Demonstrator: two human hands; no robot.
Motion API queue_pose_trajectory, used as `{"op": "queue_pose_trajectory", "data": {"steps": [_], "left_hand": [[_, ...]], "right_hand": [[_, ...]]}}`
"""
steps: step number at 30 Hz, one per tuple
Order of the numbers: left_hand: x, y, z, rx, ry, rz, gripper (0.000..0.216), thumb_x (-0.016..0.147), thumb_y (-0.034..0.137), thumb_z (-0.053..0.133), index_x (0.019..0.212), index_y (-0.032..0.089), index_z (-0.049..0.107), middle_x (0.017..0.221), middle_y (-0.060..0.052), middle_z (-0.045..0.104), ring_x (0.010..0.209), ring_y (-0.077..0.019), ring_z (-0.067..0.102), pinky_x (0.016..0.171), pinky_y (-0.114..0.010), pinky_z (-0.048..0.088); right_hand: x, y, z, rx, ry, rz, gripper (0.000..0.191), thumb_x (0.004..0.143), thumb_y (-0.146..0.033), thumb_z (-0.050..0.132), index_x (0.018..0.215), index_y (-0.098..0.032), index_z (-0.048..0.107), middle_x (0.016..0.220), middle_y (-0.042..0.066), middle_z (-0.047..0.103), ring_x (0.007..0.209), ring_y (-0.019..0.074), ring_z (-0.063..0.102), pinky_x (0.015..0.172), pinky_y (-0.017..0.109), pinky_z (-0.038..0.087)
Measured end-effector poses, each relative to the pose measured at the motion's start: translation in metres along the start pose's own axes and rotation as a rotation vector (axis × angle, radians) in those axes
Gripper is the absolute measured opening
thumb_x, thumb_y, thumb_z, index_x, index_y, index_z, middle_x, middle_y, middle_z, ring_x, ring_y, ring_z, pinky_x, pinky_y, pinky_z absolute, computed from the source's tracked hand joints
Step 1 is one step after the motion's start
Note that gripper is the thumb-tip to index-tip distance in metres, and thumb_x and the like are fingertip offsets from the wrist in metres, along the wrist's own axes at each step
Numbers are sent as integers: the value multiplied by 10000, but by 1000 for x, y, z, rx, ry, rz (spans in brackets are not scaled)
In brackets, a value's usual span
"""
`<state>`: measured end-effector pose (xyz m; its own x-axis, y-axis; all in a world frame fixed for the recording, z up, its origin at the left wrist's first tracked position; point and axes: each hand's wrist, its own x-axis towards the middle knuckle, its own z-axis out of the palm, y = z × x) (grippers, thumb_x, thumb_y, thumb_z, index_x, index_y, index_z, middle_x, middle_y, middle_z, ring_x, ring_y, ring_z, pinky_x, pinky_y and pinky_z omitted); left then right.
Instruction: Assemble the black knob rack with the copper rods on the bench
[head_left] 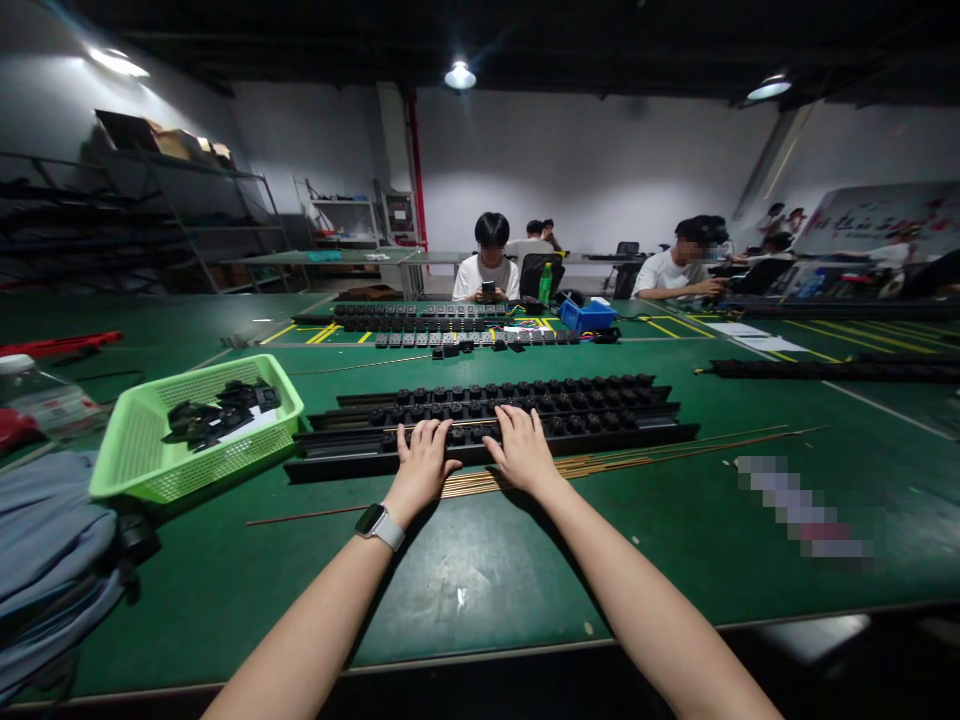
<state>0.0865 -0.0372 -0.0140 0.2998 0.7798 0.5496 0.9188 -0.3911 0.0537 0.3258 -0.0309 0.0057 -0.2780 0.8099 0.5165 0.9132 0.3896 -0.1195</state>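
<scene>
Left hand (422, 457), right hand (523, 452) on socket strip (600, 432)

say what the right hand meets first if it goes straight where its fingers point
Probably the second socket strip, just behind the nearest strip the right hand rests on; depth unclear.

1. You have two hands on the work: your left hand (424, 455) and your right hand (521, 450).
2. Three long black socket strips (600, 412) lie side by side under them.
3. One bundle of thin copper rods (637, 458) lies just beside the strips; the rods are too fine for you to count singly.
4. One green mesh basket (142, 450) stands at your left.
5. One smartwatch (381, 524) is on your left wrist.
6. One blue bin (587, 316) and one green bottle (545, 283) stand on the far table.
7. Three ceiling lamps (460, 76) are lit above you.
</scene>
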Motion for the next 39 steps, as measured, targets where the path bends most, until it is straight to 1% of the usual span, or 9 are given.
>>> {"op": "queue_pose_trajectory", "data": {"steps": [4,8,14,17,21,25,32,35,39], "left_hand": [[0,0,-1,-2,-6,-3,743,961,370,698,1620,244,380,1540,-182,557,1509,-381,445,1316,-744,89],[1,2,-4,-7,-3,1,742,966,370,688,1626,252,370,1536,-179,555,1506,-375,445,1317,-738,94],[1,3,-6,-10,-9,-7,714,971,370,689,1609,235,398,1525,-173,556,1499,-360,440,1323,-723,86],[1,3,-7,-8,-10,-7,709,969,365,690,1603,225,403,1521,-173,563,1493,-358,444,1324,-722,79],[1,3,-7,-12,-14,-10,700,970,363,689,1593,216,408,1525,-174,563,1496,-363,443,1325,-721,90],[1,3,-8,-21,-7,-10,700,972,367,680,1601,236,401,1526,-169,562,1498,-363,445,1322,-730,96],[1,3,-7,-26,-10,-19,689,981,359,668,1602,234,398,1532,-173,559,1508,-359,439,1325,-731,83],[1,3,-7,-24,-8,-15,690,981,361,668,1603,235,397,1528,-173,563,1507,-361,442,1324,-731,88],[0,3,-6,-19,2,-6,698,982,366,664,1611,239,388,1524,-173,566,1506,-364,444,1320,-736,96]], "right_hand": [[0,0,-3,-10,-43,3,603,1132,-495,424,1592,-112,496,1590,194,566,1511,330,444,1338,582,157],[-1,0,-6,-12,-37,42,625,1137,-512,385,1615,-119,474,1636,193,525,1534,336,427,1334,596,161],[-2,3,-10,-14,-91,66,657,1140,-531,352,1651,-126,434,1692,194,458,1584,350,378,1325,619,166],[-3,5,-11,-15,-116,78,673,1138,-541,355,1648,-110,437,1703,198,439,1592,357,367,1323,629,166],[-3,8,-13,-30,-125,106,675,1137,-538,357,1632,-91,461,1702,203,438,1601,375,350,1321,654,149],[-2,11,-15,-31,-140,123,664,1138,-531,345,1641,-112,457,1707,199,428,1612,388,334,1303,711,137],[-3,11,-18,-40,-131,164,629,1143,-510,351,1615,-122,499,1688,198,459,1605,393,349,1293,728,136],[-2,8,-17,-41,-84,139,626,1139,-499,361,1633,-131,475,1714,188,420,1626,381,305,1302,714,134],[-1,1,-13,-12,-51,18,629,1136,-486,386,1672,-158,416,1755,142,362,1645,341,264,1335,633,145]]}}
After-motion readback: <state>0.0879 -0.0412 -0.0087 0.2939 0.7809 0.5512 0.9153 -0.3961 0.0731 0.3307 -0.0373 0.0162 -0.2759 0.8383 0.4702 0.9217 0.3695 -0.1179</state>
